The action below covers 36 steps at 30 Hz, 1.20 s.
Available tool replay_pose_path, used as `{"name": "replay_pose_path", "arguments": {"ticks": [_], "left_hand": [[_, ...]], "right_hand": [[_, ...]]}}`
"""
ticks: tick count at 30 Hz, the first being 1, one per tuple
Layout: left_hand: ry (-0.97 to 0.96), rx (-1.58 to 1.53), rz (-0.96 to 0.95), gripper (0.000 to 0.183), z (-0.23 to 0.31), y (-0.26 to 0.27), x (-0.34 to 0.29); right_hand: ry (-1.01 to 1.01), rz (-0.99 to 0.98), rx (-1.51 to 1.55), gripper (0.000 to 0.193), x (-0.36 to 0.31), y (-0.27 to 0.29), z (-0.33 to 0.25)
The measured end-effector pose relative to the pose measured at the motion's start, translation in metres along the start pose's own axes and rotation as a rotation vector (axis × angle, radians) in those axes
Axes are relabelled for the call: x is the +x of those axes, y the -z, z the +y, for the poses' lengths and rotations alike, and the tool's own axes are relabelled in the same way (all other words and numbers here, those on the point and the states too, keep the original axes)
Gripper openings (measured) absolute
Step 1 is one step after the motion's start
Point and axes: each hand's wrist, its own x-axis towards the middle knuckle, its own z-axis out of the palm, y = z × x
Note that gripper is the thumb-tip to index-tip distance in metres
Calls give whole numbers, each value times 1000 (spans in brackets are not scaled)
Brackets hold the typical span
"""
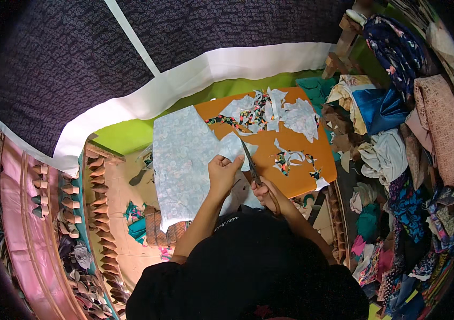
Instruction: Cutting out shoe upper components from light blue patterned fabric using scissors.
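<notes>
My left hand point(224, 173) pinches the edge of a pale grey-blue patterned cloth point(184, 154), which spreads over the left half of the table and hangs past its near edge. In my right hand point(265, 193) is a pair of dark scissors point(252, 165), fingers wrapped round the handles. The blades point away from me and lie against a raised flap of the cloth, just right of my left hand. Whether the blades are parted is hard to make out. Cut scraps point(259, 113), some pale and some black floral, lie on the far part of the table, with smaller scraps point(286, 159) nearer.
The orange-brown table point(320, 160) has rounded corners. Heaped fabrics and clothes point(392, 154) crowd its right side. To the left stand racks with rows of wooden shoe-shaped pieces point(99, 208). A dark patterned curtain with a white border point(184, 66) hangs beyond the table.
</notes>
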Motion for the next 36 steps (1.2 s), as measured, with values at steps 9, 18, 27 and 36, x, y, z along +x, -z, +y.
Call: {"name": "replay_pose_path", "arguments": {"ticks": [9,18,27,36], "left_hand": [[18,-3,9,20,6,0,-4],[11,-79,-31,21,10,3,-5],[93,-59,-90,19,3,12,-7],[39,-97,73,18,-12,38,6]], "right_hand": [[-21,68,-98,24,5,1,5],[-118,96,-4,35,12,4,12],[-91,156,-21,40,20,10,24],[-6,170,-676,34,1,-6,-5]]}}
